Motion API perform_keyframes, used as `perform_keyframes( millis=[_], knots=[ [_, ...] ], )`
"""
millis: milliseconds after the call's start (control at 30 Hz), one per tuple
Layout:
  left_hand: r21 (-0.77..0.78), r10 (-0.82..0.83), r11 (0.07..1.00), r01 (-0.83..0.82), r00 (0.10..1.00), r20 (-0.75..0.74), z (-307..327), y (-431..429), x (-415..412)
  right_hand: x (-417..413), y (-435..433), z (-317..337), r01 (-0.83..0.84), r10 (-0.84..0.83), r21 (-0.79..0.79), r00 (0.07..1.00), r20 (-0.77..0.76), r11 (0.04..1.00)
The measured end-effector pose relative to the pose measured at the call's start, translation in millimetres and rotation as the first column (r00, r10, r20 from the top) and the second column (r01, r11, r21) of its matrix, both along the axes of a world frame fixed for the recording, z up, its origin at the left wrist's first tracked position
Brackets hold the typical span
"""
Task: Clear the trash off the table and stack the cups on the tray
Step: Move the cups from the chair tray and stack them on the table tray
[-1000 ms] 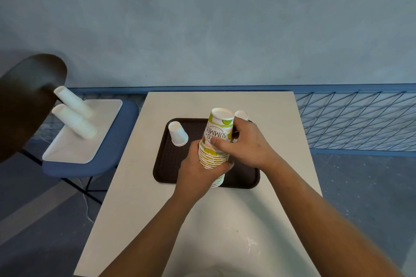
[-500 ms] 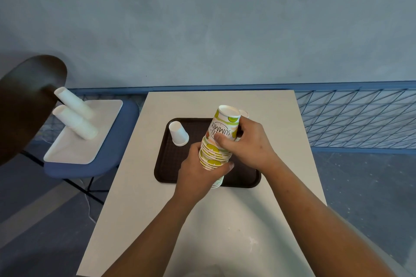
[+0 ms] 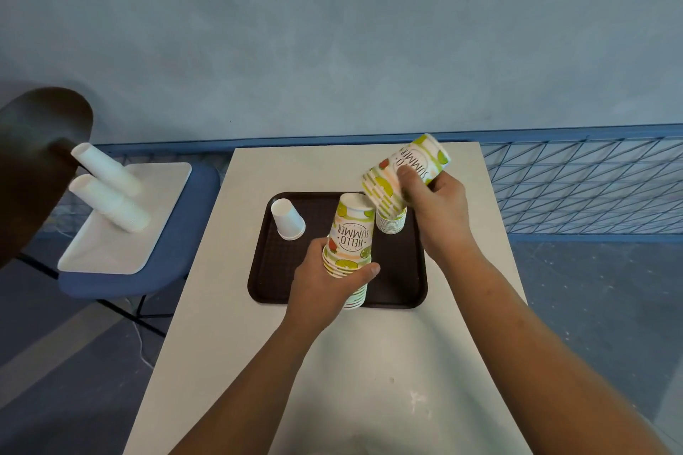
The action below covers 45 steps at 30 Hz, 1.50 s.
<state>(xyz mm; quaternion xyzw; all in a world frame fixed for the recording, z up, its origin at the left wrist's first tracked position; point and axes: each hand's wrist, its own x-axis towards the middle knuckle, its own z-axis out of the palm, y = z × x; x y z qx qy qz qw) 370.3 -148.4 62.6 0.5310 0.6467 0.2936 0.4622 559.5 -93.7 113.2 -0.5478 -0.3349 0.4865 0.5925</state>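
A dark brown tray (image 3: 281, 281) lies in the middle of the white table (image 3: 369, 380). On its front part stands an upside-down stack of printed "Hello Summer" cups (image 3: 351, 236), and my left hand (image 3: 325, 284) grips it low down. My right hand (image 3: 436, 207) holds a single printed cup (image 3: 414, 166) tilted in the air above the tray's back right corner. Under that cup a short stack of white cups (image 3: 391, 223) stands on the tray. One white cup (image 3: 287, 219) stands upside down at the tray's back left.
A blue chair (image 3: 148, 270) on the left carries a white tray (image 3: 148, 218) with two stacks of white cups (image 3: 107, 188) lying tilted. A dark round object (image 3: 33, 166) sits at the far left. A blue wire fence (image 3: 584, 185) runs along the right.
My right hand has pulled the top printed cup off the stack and lifted it away to the back right. My left hand stayed on the stack.
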Motion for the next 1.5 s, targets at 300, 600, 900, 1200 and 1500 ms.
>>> perform_keyframes(
  millis=[300,600,900,1200,1500],
  knots=[
    [0.000,0.067,0.998,-0.067,0.992,0.110,-4,22,-10,42,60,-49,0.273,-0.250,-0.169,0.957,0.145,0.947],
    [-0.007,0.072,0.997,-0.072,0.991,0.110,-11,41,-13,30,105,-108,0.092,0.045,-0.164,0.729,0.683,0.982],
    [-0.019,0.082,0.997,-0.081,0.986,0.144,-10,49,-12,25,102,-156,0.001,0.257,-0.338,0.647,0.718,0.941],
    [-0.022,0.049,0.999,-0.046,0.988,0.143,1,36,-1,-3,18,-63,0.028,-0.037,0.027,0.876,0.481,0.999],
    [-0.003,-0.086,0.996,0.086,0.991,0.101,10,19,9,-18,-16,-9,-0.340,0.338,-0.112,0.734,0.589,0.934]
  ],
)
